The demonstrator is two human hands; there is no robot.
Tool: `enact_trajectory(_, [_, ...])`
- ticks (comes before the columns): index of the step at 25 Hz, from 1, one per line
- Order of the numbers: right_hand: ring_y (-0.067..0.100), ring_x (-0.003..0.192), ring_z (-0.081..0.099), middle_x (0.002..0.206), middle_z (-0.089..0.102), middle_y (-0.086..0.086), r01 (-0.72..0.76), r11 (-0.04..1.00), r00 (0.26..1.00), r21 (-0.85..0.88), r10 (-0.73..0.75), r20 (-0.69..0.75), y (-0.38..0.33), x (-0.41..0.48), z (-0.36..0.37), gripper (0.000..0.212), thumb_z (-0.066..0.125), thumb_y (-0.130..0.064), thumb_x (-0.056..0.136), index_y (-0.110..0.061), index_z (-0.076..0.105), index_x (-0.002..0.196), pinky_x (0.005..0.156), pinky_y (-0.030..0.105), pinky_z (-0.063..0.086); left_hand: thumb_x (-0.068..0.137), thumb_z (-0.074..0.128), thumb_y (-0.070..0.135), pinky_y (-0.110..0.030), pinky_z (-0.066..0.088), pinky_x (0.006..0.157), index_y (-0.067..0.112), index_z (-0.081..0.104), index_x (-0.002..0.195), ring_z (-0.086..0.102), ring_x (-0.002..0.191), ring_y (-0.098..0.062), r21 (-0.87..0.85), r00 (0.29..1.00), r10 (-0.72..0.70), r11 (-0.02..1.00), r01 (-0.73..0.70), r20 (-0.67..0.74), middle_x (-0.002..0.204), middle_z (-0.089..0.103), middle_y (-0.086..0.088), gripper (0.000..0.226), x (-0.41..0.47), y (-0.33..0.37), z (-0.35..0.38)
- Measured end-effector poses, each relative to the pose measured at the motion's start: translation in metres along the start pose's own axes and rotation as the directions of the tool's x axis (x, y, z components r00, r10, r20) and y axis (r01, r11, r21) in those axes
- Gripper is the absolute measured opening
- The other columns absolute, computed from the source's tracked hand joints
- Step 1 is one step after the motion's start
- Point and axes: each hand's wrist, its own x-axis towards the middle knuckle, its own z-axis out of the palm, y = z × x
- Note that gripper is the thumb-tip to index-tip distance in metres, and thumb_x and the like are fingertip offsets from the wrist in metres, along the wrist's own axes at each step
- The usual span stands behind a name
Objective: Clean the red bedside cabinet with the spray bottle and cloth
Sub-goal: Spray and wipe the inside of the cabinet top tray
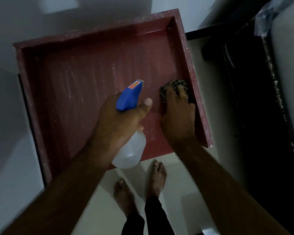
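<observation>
Checked cloth (174,85) on red cabinet top (92,73)

I see only one sign: a small red sticker (134,85) on top of the blue head of the spray bottle (129,97). It has a white arrow and a tiny yellow mark. I cannot read any words or numbers on it.
</observation>
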Motion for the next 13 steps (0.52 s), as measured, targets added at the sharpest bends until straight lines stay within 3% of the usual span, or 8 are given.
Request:
enact_trajectory(4, [0.03, 0.156, 0.026, 0.166, 0.034, 0.014, -0.003, 1.0, 1.0, 0.029, 0.002, 0.005, -0.01, 0.024, -0.007, 0.08, 0.062, 0.002, 0.085, -0.015, 0.035, 0.159, 0.119, 0.052, 0.031, 0.086, 0.072, 0.048, -0.01, 0.047, 0.049, 0.006, 0.06, 0.105, 0.065, 0.051, -0.006, 0.02, 1.0, 0.007, 1.0, -0.007, -0.009, 0.083, 0.067, -0.024, 0.048, 0.0, 0.002, 0.003])
enact_trajectory(8, [0.028, 0.159, 0.017, 0.169, 0.03, 0.008, -0.005, 1.0, 1.0, 0.025, 0.004, 0.01, 0.006, -0.007, -0.003, 0.082, 0.065, -0.001, 0.087, -0.021, 0.032, 0.161, 0.12, 0.06, 0.027, 0.087, 0.072, 0.047, -0.023, 0.049, 0.06, 0.007, 0.061, 0.108, 0.068, 0.056, -0.011, 0.011, 1.0, 0.023, 1.0, -0.023, 0.009, 0.082, 0.067, -0.022, 0.046, -0.001, 0.004, 0.003])
enact_trajectory(13, [0.029, 0.159, 0.018, 0.174, 0.013, 0.009, -0.057, 0.995, 0.996, 0.085, 0.063, -0.069, 0.002, 0.002, 0.01, 0.079, 0.066, -0.006, 0.09, -0.019, 0.034, 0.162, 0.119, 0.06, 0.03, 0.086, 0.072, 0.049, -0.014, 0.046, 0.052, 0.008, 0.062, 0.098, 0.066, 0.056, -0.01, -0.001, 1.0, 0.014, 1.0, -0.014, 0.016, 0.082, 0.069, -0.021, 0.044, 0.003, 0.001, 0.004])
